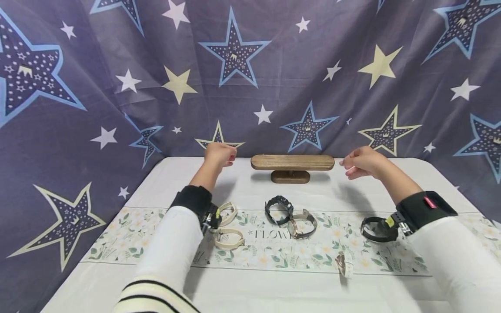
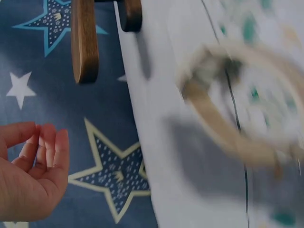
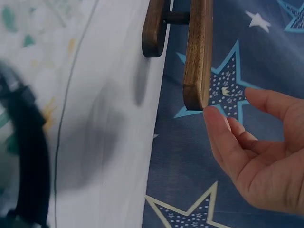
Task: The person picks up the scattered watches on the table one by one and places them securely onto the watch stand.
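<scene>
Both empty: left hand point(image 1: 221, 154) and right hand point(image 1: 364, 162), fingers loosely curled
Wooden stand point(image 1: 292, 162): brown-grained, round-ended bar, oval base, between hands on worktop point(image 1: 242, 191)
Printed lettering point(image 1: 271, 234): "FLOW", beside wristwatch point(image 1: 304, 235)

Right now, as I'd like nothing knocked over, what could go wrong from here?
The right hand is near one end of the wooden T-bar stand; a bump might tip it, since its top overhangs a shorter base. If lowered, the left wrist camera might nudge the farther cream watch.
</scene>
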A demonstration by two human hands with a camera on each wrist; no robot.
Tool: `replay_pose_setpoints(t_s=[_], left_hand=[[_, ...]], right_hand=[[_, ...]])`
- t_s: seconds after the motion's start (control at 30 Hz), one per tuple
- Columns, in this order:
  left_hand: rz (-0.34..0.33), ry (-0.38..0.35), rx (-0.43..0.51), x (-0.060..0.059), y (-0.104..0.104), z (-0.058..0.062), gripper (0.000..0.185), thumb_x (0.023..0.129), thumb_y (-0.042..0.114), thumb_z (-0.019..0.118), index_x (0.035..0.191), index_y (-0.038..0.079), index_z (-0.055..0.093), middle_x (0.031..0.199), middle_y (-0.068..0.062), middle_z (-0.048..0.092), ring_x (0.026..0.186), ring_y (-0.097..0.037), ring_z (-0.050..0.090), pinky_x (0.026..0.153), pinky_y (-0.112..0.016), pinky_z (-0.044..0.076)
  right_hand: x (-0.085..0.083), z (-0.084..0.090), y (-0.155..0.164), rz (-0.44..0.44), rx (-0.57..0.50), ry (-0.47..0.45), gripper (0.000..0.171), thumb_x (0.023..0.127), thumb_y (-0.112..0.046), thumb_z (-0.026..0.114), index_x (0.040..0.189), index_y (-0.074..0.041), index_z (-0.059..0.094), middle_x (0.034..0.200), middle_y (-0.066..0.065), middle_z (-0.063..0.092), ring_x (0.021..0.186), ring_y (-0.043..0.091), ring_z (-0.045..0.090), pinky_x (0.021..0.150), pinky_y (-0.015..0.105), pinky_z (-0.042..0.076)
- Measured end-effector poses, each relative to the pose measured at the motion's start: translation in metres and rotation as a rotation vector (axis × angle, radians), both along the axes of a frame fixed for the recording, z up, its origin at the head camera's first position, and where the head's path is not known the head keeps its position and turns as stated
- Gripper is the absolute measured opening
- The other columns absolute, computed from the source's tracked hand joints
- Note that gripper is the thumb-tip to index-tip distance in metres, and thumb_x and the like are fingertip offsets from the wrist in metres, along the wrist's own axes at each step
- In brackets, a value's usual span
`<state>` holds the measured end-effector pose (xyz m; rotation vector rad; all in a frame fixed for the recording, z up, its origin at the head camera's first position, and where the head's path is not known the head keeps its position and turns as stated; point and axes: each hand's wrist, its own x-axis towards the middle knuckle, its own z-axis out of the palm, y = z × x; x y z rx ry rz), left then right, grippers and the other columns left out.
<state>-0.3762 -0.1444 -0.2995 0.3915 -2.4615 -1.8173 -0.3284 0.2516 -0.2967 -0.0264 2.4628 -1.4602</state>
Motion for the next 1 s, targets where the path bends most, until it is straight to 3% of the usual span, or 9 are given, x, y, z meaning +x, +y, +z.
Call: replay_pose_setpoints(t_s=[0.17, 0.37, 0.53, 0.63, 0.77, 0.87, 1.0], left_hand=[[-0.114, 0.037, -0.205, 0.021, -0.022, 0.002, 0.019, 0.090, 0.008, 0.066, 0.104, -0.003, 0.070, 0.100, -0.013, 0.068, 0.084, -0.020, 0.066, 0.071, -0.025, 0.059], [-0.265, 0.077, -0.373, 0.054, -0.037, -0.009, 0.015, 0.091, 0.011, 0.067, 0.100, 0.000, 0.072, 0.095, -0.013, 0.070, 0.079, -0.019, 0.065, 0.070, -0.026, 0.059], [-0.368, 0.109, -0.505, 0.077, -0.043, -0.023, 0.012, 0.091, 0.014, 0.068, 0.095, 0.004, 0.074, 0.087, -0.012, 0.071, 0.072, -0.020, 0.066, 0.065, -0.028, 0.057], [-0.406, 0.124, -0.575, 0.085, -0.042, -0.031, 0.010, 0.090, 0.015, 0.070, 0.091, 0.007, 0.075, 0.083, -0.006, 0.071, 0.069, -0.018, 0.065, 0.065, -0.031, 0.056], [-0.444, 0.155, -0.697, 0.090, -0.039, -0.040, 0.013, 0.085, 0.019, 0.076, 0.093, 0.008, 0.076, 0.087, -0.003, 0.070, 0.081, -0.020, 0.064, 0.076, -0.037, 0.055], [-0.490, 0.158, -0.808, 0.094, -0.036, -0.045, 0.029, 0.081, 0.025, 0.080, 0.104, 0.008, 0.074, 0.102, -0.007, 0.070, 0.096, -0.026, 0.062, 0.085, -0.043, 0.052], [-0.566, 0.101, -0.889, 0.099, -0.033, -0.049, 0.056, 0.076, 0.034, 0.083, 0.121, 0.005, 0.067, 0.121, -0.013, 0.065, 0.112, -0.032, 0.058, 0.094, -0.048, 0.049]], right_hand=[[0.023, -0.001, 0.005, 0.079, 0.067, 0.041, 0.036, 0.097, -0.012, 0.057, 0.119, 0.015, 0.047, 0.113, 0.017, 0.063, 0.081, 0.017, 0.066, 0.077, 0.039, 0.059], [0.051, -0.012, 0.005, 0.142, 0.057, 0.046, 0.037, 0.095, -0.012, 0.061, 0.120, 0.014, 0.049, 0.100, 0.007, 0.065, 0.082, 0.020, 0.065, 0.074, 0.039, 0.060], [0.071, -0.021, -0.001, 0.199, 0.044, 0.047, 0.036, 0.095, -0.013, 0.062, 0.118, 0.012, 0.051, 0.097, 0.009, 0.063, 0.083, 0.022, 0.064, 0.071, 0.038, 0.060], [0.079, -0.024, -0.007, 0.226, 0.038, 0.052, 0.035, 0.095, -0.013, 0.062, 0.117, 0.012, 0.053, 0.095, 0.011, 0.061, 0.082, 0.022, 0.064, 0.069, 0.037, 0.059], [0.087, -0.028, -0.017, 0.246, 0.039, 0.053, 0.034, 0.094, -0.014, 0.063, 0.116, 0.011, 0.054, 0.095, 0.015, 0.060, 0.081, 0.023, 0.063, 0.069, 0.037, 0.059], [0.092, -0.030, -0.024, 0.273, 0.036, 0.057, 0.034, 0.094, -0.015, 0.063, 0.115, 0.010, 0.055, 0.097, 0.017, 0.060, 0.082, 0.024, 0.063, 0.070, 0.037, 0.059], [0.096, -0.031, -0.032, 0.306, 0.025, 0.064, 0.032, 0.094, -0.015, 0.064, 0.114, 0.009, 0.056, 0.096, 0.017, 0.060, 0.081, 0.027, 0.063, 0.071, 0.041, 0.059]])
